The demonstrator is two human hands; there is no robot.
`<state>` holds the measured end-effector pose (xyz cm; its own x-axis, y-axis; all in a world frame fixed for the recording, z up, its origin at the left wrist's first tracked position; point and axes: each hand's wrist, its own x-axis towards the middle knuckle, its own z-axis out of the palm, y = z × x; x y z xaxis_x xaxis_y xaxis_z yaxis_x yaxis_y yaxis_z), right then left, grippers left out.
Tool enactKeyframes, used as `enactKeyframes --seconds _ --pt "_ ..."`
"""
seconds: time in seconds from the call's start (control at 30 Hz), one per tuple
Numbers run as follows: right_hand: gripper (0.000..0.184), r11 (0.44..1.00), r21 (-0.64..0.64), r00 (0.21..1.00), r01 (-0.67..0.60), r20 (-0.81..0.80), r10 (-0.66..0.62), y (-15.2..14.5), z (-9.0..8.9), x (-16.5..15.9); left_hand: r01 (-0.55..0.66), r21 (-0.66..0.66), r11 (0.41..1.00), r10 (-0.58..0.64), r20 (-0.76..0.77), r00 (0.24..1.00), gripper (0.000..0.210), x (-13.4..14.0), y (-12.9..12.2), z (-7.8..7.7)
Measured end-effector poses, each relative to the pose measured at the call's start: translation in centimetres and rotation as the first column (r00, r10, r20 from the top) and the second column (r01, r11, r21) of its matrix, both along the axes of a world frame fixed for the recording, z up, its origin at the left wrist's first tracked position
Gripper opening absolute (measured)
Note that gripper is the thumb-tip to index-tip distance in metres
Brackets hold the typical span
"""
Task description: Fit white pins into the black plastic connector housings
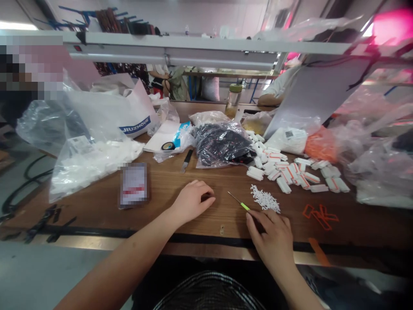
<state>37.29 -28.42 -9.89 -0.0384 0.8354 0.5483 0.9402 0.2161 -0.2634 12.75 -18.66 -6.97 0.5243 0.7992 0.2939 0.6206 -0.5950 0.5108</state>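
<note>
My right hand (273, 228) rests low over the wooden table (213, 172), its fingers on a small screwdriver (245, 206) with a thin metal shaft and a bright green handle. The rest of the handle is hidden under the fingers, and the shaft points away to the left. Just beyond this hand lies a heap of tiny white pieces (265, 198). My left hand (192, 201) is on the table left of the screwdriver, holding nothing, its fingers loosely bent and the thumb apart from them.
White pieces with orange strips (287, 172) are piled at the right, beyond orange loops (321, 216). A bag of dark material (222, 144), a cutter knife (186, 161) and black tape (167, 146) lie farther back. Left stands a bag of white parts (93, 161). A bottle (233, 99) stands behind.
</note>
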Motion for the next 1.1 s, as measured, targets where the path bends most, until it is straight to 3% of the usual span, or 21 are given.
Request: enactKeyframes --seconds 0.1,0.3,0.5,0.63,0.8,0.93,1.1 --pt "0.018 0.999 0.013 0.999 0.047 0.014 -0.048 0.0 0.1 -0.1 0.006 -0.017 1.000 -0.006 0.013 1.000 0.007 0.0 -0.1 0.0" --pt "0.019 0.997 -0.069 0.999 0.022 0.043 -0.020 0.2 -0.2 -0.1 -0.004 -0.012 1.000 0.005 0.045 0.999 0.007 0.0 0.0 -0.2" --pt "0.018 0.998 0.062 0.998 -0.001 -0.056 0.004 -0.4 0.3 -0.6 0.018 0.009 1.000 -0.018 0.062 0.998 0.011 0.7 0.1 -0.8" --pt "0.017 0.988 0.146 0.988 -0.045 -0.138 0.065 -2.0 1.1 0.2 0.096 0.013 0.995 -0.096 0.025 0.995 0.013 1.2 0.0 -1.1" --pt "0.019 0.977 0.204 0.992 0.064 -0.116 -0.041 -4.8 1.2 3.9 0.134 0.024 0.991 -0.134 -0.026 0.991 0.012 2.2 -0.7 0.1" --pt "0.020 0.956 0.260 0.987 0.138 -0.121 -0.110 -6.3 0.5 6.2 0.237 0.065 0.969 -0.232 -0.082 0.969 0.012 6.2 -1.5 2.3" --pt "0.018 0.948 0.246 0.974 0.200 -0.151 -0.167 -6.8 -0.1 6.7 0.349 0.153 0.924 -0.320 -0.189 0.928 0.026 15.7 -2.5 3.1"
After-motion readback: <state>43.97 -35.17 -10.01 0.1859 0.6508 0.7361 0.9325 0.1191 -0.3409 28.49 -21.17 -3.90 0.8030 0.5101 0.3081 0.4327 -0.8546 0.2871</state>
